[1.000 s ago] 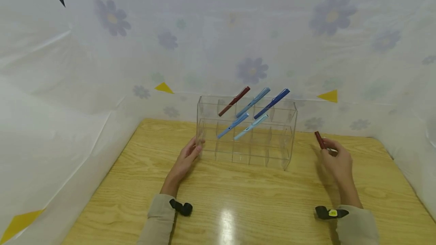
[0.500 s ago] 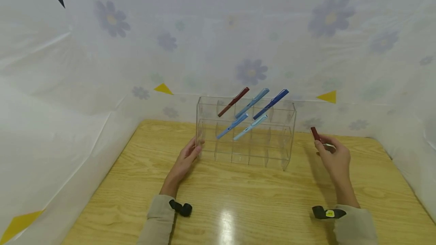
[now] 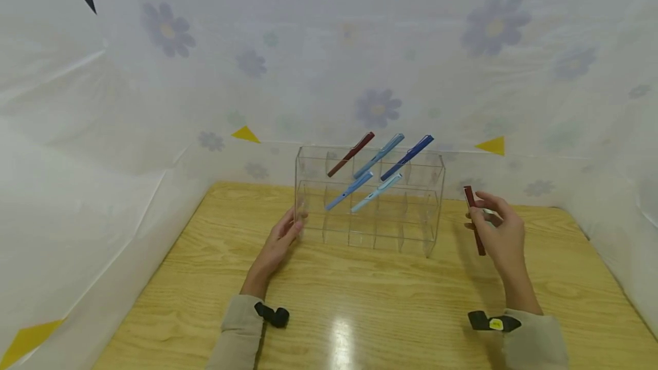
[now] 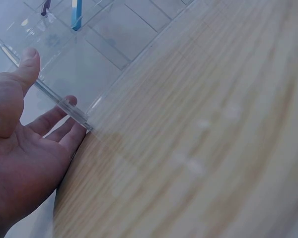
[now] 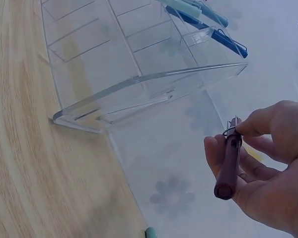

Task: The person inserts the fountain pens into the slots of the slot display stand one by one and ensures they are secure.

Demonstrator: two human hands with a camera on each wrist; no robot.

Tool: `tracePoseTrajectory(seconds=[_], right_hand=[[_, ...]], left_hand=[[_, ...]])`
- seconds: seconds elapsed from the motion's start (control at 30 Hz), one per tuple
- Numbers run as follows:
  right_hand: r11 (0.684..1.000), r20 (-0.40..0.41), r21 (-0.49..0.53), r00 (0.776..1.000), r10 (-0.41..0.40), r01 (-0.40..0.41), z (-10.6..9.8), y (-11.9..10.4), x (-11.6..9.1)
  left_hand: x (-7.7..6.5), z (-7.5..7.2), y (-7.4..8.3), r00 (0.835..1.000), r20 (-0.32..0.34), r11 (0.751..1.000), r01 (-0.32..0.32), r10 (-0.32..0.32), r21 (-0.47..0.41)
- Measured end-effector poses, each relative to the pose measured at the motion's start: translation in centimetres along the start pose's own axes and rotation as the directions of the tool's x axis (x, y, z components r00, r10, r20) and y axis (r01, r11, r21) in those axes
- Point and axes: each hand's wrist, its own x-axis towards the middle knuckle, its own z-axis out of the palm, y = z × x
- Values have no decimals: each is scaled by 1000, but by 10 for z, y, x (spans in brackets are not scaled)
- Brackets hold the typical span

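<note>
A clear acrylic pen rack [image 3: 388, 233] with tiered compartments stands on the table. A dark red pen [image 3: 350, 155], a light blue pen [image 3: 380, 156] and a dark blue pen [image 3: 408, 157] slant in its upper tier. Lower down lean a mid-blue pen [image 3: 349, 191] and a pale blue pen [image 3: 377, 193]. My left hand [image 3: 276, 244] holds the rack's left side panel, thumb toward the front and fingertips around its edge. Right of the rack, my right hand [image 3: 501, 233] pinches another dark red pen [image 5: 229, 166] between thumb and fingers, raised above the table.
The wooden table [image 3: 308, 301] extends in front of the rack and to both sides. A flowered sheet [image 3: 319, 73] hangs behind it. In the right wrist view a teal rounded tip [image 5: 150, 232] shows at the bottom edge.
My right hand has moved slightly left and turned the dark red pen, so its whole length now shows, nearly upright in the head view. The left hand and rack stay in place.
</note>
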Motion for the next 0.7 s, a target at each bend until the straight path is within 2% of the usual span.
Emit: tracePoseTrajectory(seconds=[0.27, 0.43, 0.7], right_hand=[[991, 61, 124, 997, -57, 49, 7, -11, -2], [977, 129, 208, 989, -72, 44, 10, -17, -3], [974, 190, 225, 978, -83, 39, 18, -24, -4]], left_hand=[[0, 0, 0, 1000, -4, 1000, -2, 2, 9], [0, 0, 0, 1000, -4, 1000, -5, 5, 3], [0, 0, 1, 1000, 13, 1000, -11, 11, -1]])
